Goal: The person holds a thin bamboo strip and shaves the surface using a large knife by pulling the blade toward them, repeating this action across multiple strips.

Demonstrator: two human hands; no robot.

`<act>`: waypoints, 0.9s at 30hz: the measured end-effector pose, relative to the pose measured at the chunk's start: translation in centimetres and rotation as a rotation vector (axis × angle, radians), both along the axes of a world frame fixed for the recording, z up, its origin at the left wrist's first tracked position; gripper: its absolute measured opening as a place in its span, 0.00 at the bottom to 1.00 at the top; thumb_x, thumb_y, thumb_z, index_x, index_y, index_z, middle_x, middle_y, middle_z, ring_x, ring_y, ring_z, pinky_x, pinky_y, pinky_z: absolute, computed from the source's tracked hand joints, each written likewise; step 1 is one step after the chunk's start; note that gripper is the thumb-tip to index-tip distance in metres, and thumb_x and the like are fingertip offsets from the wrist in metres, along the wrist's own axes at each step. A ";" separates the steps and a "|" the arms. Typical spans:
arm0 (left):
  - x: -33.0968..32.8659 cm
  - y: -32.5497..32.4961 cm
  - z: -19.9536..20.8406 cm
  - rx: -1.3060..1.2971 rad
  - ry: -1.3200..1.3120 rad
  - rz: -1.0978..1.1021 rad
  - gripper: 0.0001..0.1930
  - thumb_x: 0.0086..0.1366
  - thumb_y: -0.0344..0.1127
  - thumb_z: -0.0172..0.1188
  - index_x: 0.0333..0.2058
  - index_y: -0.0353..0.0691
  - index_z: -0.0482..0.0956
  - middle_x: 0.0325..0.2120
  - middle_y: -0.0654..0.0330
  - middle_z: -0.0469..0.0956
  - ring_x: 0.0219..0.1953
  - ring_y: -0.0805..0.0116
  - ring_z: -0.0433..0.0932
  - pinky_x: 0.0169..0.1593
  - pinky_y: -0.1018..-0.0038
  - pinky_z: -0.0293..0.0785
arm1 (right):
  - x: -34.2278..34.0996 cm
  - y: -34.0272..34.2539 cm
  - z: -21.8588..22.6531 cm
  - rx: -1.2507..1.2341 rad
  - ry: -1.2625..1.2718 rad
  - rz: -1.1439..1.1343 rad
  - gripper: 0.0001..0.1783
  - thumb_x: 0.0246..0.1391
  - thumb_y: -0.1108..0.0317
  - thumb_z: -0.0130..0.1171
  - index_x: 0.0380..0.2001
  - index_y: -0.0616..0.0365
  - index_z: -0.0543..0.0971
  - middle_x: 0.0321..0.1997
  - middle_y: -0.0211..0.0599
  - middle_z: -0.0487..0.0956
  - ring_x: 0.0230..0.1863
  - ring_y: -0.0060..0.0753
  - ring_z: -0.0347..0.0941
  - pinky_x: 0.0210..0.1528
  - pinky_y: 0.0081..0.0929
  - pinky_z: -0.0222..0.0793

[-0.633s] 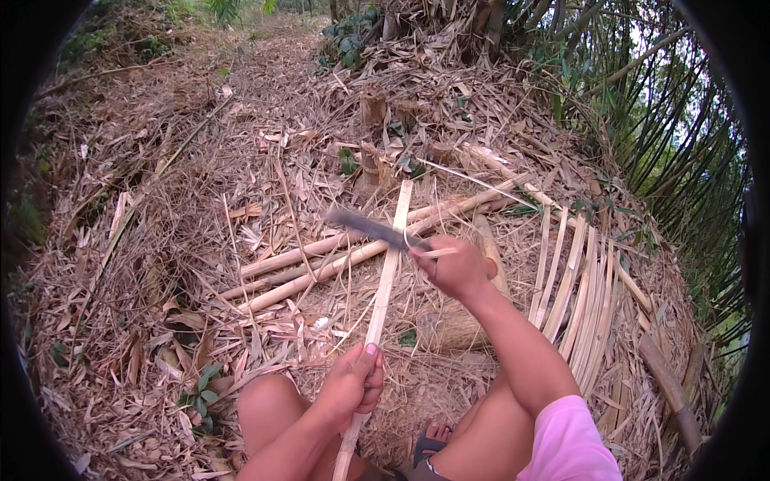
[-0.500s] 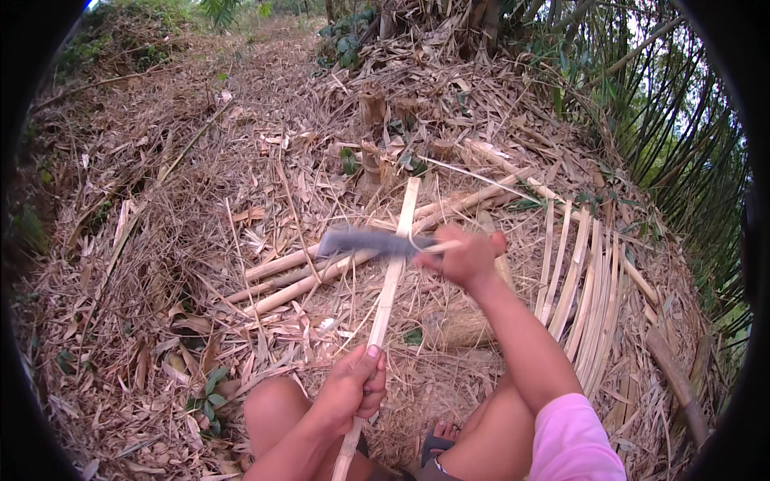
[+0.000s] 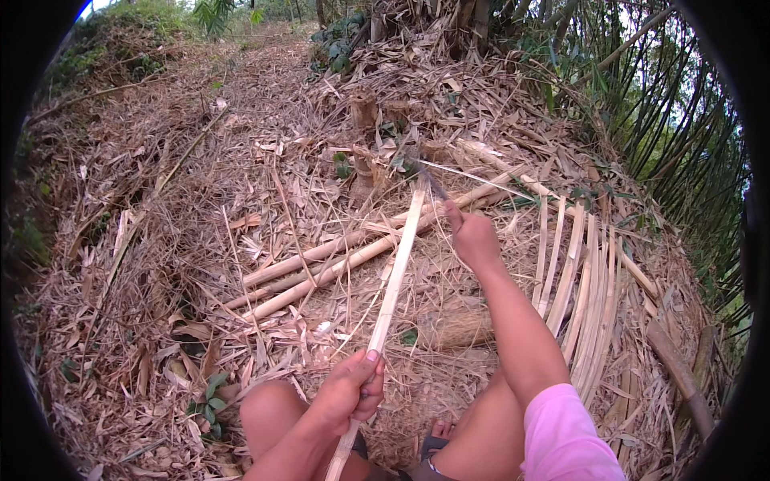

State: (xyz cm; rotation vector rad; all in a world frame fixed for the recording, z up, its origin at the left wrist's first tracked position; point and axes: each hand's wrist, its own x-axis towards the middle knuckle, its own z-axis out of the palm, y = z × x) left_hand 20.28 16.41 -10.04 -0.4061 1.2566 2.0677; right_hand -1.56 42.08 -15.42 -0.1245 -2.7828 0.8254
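My left hand (image 3: 351, 389) is closed around the lower part of a long, pale bamboo strip (image 3: 395, 280). The strip slants up and away from me, its far end near a cut stump. My right hand (image 3: 475, 239) grips a large knife, a machete by its shape, with the handle hidden in my fist. Its dark blade (image 3: 435, 184) points away, seen nearly edge-on, close to the strip's far end. Whether blade and strip touch I cannot tell.
Bamboo poles (image 3: 321, 276) lie crosswise beyond the strip. Several split strips (image 3: 581, 280) lean in a row at right. A short log (image 3: 455, 327) rests near my legs. Stumps (image 3: 363, 112) stand ahead amid dry leaves, with bamboo stalks (image 3: 682, 136) at far right.
The knife has swung from pointing left across the strip's middle to pointing away near its far end. My right hand moved slightly with it. My left hand keeps its hold.
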 end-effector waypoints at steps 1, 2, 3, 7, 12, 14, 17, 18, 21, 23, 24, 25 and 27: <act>0.1 0.4 0.1 0.006 0.017 -0.022 0.13 0.75 0.45 0.43 0.34 0.45 0.65 0.16 0.70 0.57 0.13 0.81 0.50 0.15 0.80 0.43 | -1.3 2.2 -2.2 -0.048 0.020 -0.088 0.46 0.61 0.29 0.35 0.29 0.65 0.83 0.31 0.58 0.80 0.39 0.62 0.77 0.45 0.48 0.71; 0.1 0.3 0.3 -0.003 0.034 -0.028 0.13 0.75 0.45 0.43 0.34 0.45 0.66 0.16 0.69 0.57 0.13 0.81 0.50 0.15 0.81 0.43 | -1.8 2.4 -2.5 -0.112 0.041 -0.160 0.47 0.62 0.30 0.34 0.29 0.67 0.83 0.31 0.61 0.80 0.39 0.64 0.76 0.47 0.48 0.70; 0.0 0.1 0.4 -0.016 0.056 -0.017 0.13 0.75 0.46 0.43 0.35 0.45 0.66 0.17 0.69 0.58 0.13 0.81 0.51 0.15 0.81 0.44 | -1.9 2.7 -2.9 -0.143 0.032 -0.167 0.45 0.63 0.32 0.34 0.27 0.66 0.82 0.27 0.58 0.79 0.36 0.62 0.76 0.44 0.48 0.70; -0.6 -0.4 0.3 -0.033 0.104 0.034 0.14 0.75 0.47 0.44 0.35 0.44 0.66 0.17 0.68 0.59 0.13 0.80 0.52 0.15 0.81 0.45 | -1.7 2.4 -4.0 -0.278 0.040 -0.153 0.42 0.65 0.35 0.34 0.21 0.65 0.76 0.17 0.48 0.75 0.25 0.49 0.75 0.34 0.42 0.71; -1.0 -0.2 0.3 0.031 0.121 0.043 0.17 0.75 0.49 0.41 0.38 0.41 0.68 0.16 0.67 0.60 0.11 0.81 0.52 0.14 0.82 0.47 | 0.6 0.0 -0.9 -0.476 -0.170 -0.051 0.47 0.61 0.28 0.31 0.16 0.64 0.74 0.16 0.45 0.72 0.21 0.44 0.71 0.29 0.37 0.65; -0.7 0.1 0.6 0.026 0.125 0.053 0.19 0.76 0.50 0.38 0.40 0.40 0.69 0.16 0.68 0.60 0.11 0.81 0.51 0.14 0.82 0.47 | 1.6 -1.1 0.1 -0.609 -0.191 0.016 0.41 0.62 0.29 0.33 0.15 0.56 0.67 0.12 0.28 0.64 0.09 0.22 0.61 0.13 0.23 0.57; -0.6 0.3 0.8 0.037 0.120 0.057 0.20 0.76 0.50 0.36 0.41 0.39 0.69 0.15 0.69 0.60 0.11 0.82 0.51 0.13 0.82 0.47 | 2.3 -1.7 0.6 -0.727 -0.211 0.072 0.41 0.62 0.29 0.33 0.15 0.55 0.65 0.12 0.26 0.62 0.09 0.21 0.60 0.12 0.23 0.55; -0.6 0.2 0.7 0.037 0.118 0.057 0.20 0.77 0.50 0.36 0.41 0.39 0.69 0.15 0.69 0.60 0.10 0.82 0.51 0.13 0.82 0.47 | 2.6 -2.0 0.9 -0.746 -0.220 0.077 0.40 0.62 0.29 0.34 0.15 0.55 0.65 0.12 0.25 0.61 0.09 0.21 0.59 0.12 0.22 0.55; -0.6 0.0 0.8 0.030 0.120 0.061 0.20 0.77 0.49 0.35 0.40 0.39 0.70 0.15 0.69 0.61 0.10 0.82 0.51 0.13 0.82 0.48 | 3.2 -2.5 1.4 -0.799 -0.238 0.090 0.40 0.62 0.29 0.34 0.15 0.54 0.64 0.12 0.25 0.61 0.09 0.20 0.58 0.12 0.21 0.54; -0.6 -0.1 0.8 0.022 0.125 0.067 0.20 0.77 0.49 0.35 0.40 0.39 0.70 0.15 0.69 0.61 0.10 0.82 0.51 0.13 0.83 0.49 | 3.3 -2.7 1.5 -0.823 -0.243 0.096 0.40 0.62 0.28 0.34 0.15 0.54 0.64 0.13 0.25 0.60 0.09 0.20 0.58 0.12 0.21 0.54; -0.6 -0.2 0.8 0.019 0.127 0.071 0.20 0.77 0.49 0.35 0.40 0.39 0.70 0.14 0.68 0.61 0.09 0.82 0.52 0.12 0.83 0.49 | 3.4 -2.9 1.7 -0.829 -0.255 0.084 0.40 0.61 0.28 0.34 0.16 0.54 0.64 0.13 0.24 0.60 0.09 0.19 0.58 0.12 0.21 0.54; -0.6 -0.2 0.7 0.016 0.130 0.076 0.20 0.77 0.49 0.35 0.40 0.39 0.70 0.14 0.68 0.61 0.09 0.82 0.52 0.12 0.83 0.49 | 3.7 -3.0 1.9 -0.834 -0.266 0.072 0.40 0.61 0.28 0.34 0.16 0.54 0.64 0.13 0.24 0.60 0.09 0.19 0.58 0.12 0.21 0.54; -0.6 -0.3 1.0 0.012 0.121 0.087 0.19 0.76 0.49 0.37 0.40 0.39 0.69 0.13 0.68 0.61 0.09 0.81 0.51 0.12 0.83 0.48 | 4.0 -3.1 2.6 -0.873 -0.304 0.078 0.40 0.61 0.27 0.33 0.17 0.55 0.65 0.13 0.23 0.59 0.09 0.19 0.57 0.12 0.21 0.55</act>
